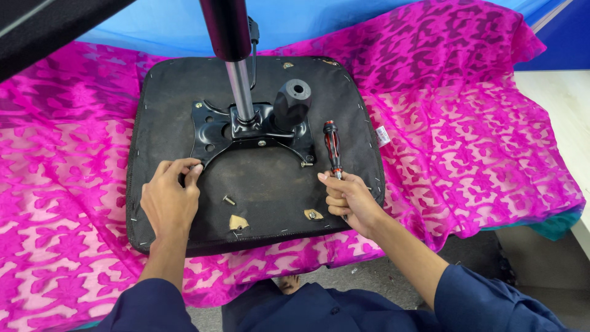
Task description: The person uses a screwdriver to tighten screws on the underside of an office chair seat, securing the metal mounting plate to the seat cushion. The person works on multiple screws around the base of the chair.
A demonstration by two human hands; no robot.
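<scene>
Two bare hands work on an upturned black chair seat (pixel 178 98), which lies on a bright pink patterned cloth (pixel 467 123) over a table. A black metal mounting plate (pixel 212 132) sits at the seat's middle, with a chrome gas column (pixel 241 92) rising from it toward the camera and a black knob (pixel 292 101) just right of the column. The left hand (pixel 169 200) pinches the plate's lower left corner with its fingertips. The right hand (pixel 351 200) is clenched around the shaft of one red-and-black screwdriver (pixel 332 147), whose long axis runs away from the person, handle at the far end. One loose screw (pixel 228 200) lies on the seat between the hands; another (pixel 306 164) rests near the plate's right corner.
</scene>
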